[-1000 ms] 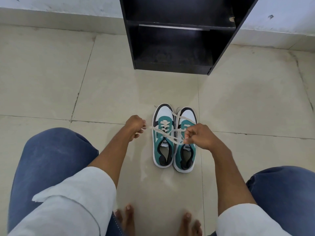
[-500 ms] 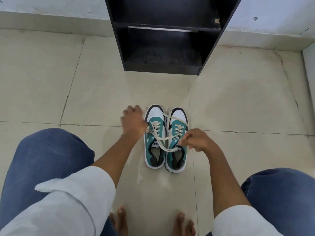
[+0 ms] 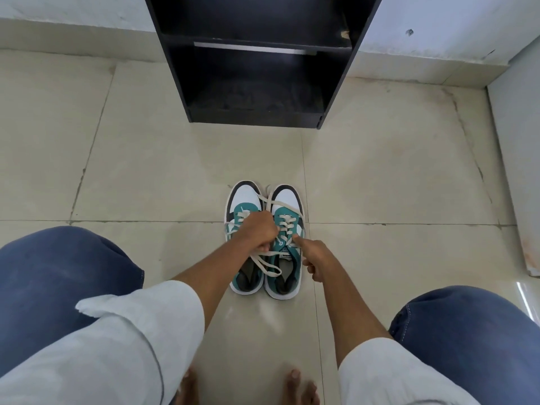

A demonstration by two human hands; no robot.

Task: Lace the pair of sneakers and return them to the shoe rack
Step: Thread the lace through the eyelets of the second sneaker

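Note:
Two teal, white and black sneakers stand side by side on the floor, toes toward the rack: the left sneaker [image 3: 245, 197] and the right sneaker [image 3: 287, 200]. Cream laces [image 3: 264, 266] trail loosely across both shoes. My left hand [image 3: 258, 230] is fisted over the left sneaker's lacing, gripping the lace. My right hand [image 3: 317, 257] sits at the right sneaker's outer side, forefinger stretched onto its eyelets; whether it pinches a lace is hidden. The black shoe rack [image 3: 257, 62] stands against the wall ahead, its shelves bare.
My knees in blue jeans [image 3: 58, 276] flank the shoes, and my bare feet [image 3: 295, 381] are at the bottom. A white panel [image 3: 517, 171] runs along the right edge. Beige floor tiles [image 3: 163, 159] lie between the sneakers and the rack.
My left hand moved right from beside the left sneaker onto its lacing and closed into a fist. My right hand shifted lower and extended a finger. The view tilted slightly.

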